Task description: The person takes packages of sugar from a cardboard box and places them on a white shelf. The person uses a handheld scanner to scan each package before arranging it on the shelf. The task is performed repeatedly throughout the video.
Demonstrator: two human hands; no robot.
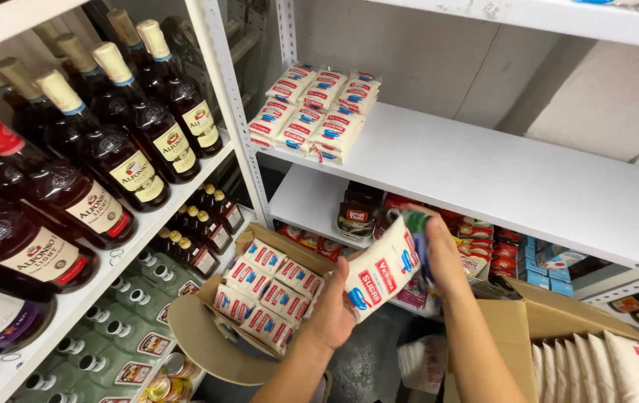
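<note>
White sugar packet (379, 275) sits mid-frame betw. both hands: left hand (332, 312) cups its bottom, right hand (439, 257) fingers closed on top (supporting floppy bag), near open carton (260, 287) w/ more packets.

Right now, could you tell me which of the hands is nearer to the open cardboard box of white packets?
Left. The left hand sits just beside the open cardboard box, under the white packet it holds. The right hand grips that packet's far end, farther away.
</note>
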